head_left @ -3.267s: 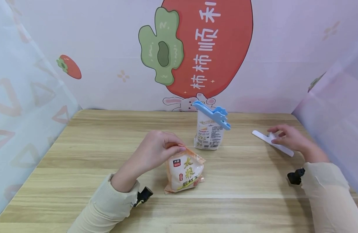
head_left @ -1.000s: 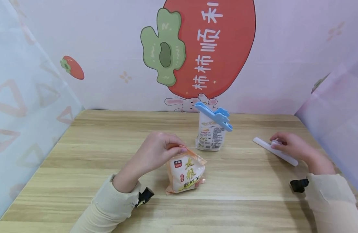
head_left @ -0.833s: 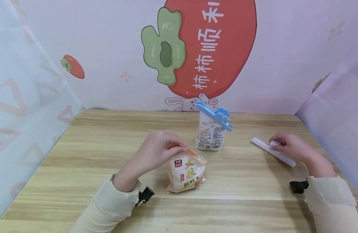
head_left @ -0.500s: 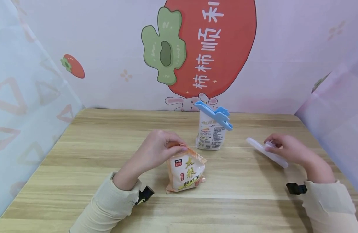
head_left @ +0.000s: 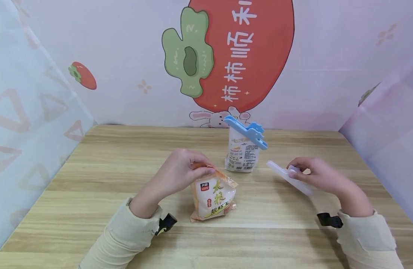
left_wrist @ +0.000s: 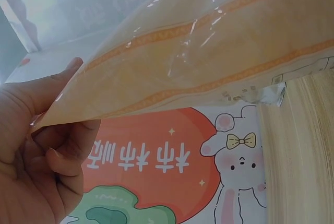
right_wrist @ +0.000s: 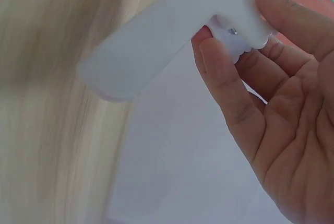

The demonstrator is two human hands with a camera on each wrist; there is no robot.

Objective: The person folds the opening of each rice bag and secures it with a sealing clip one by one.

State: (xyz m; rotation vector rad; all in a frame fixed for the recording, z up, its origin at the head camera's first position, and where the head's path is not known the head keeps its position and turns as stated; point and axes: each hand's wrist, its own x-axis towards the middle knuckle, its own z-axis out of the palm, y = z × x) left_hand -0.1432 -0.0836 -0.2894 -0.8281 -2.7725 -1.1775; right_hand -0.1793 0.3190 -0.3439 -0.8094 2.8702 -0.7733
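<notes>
Left hand [head_left: 179, 170] pinched the top of an orange rice bag [head_left: 213, 198] on the desk [head_left: 92, 179], while the right hand [head_left: 315, 175] gripped a white sealing clip [head_left: 288, 177].

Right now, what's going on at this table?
A person's left hand pinches the top of an orange-and-white rice bag standing on the wooden table. The right hand holds a long white plastic sealing clip just above the table. Behind them stands a second white bag with a blue clip on top.
</notes>
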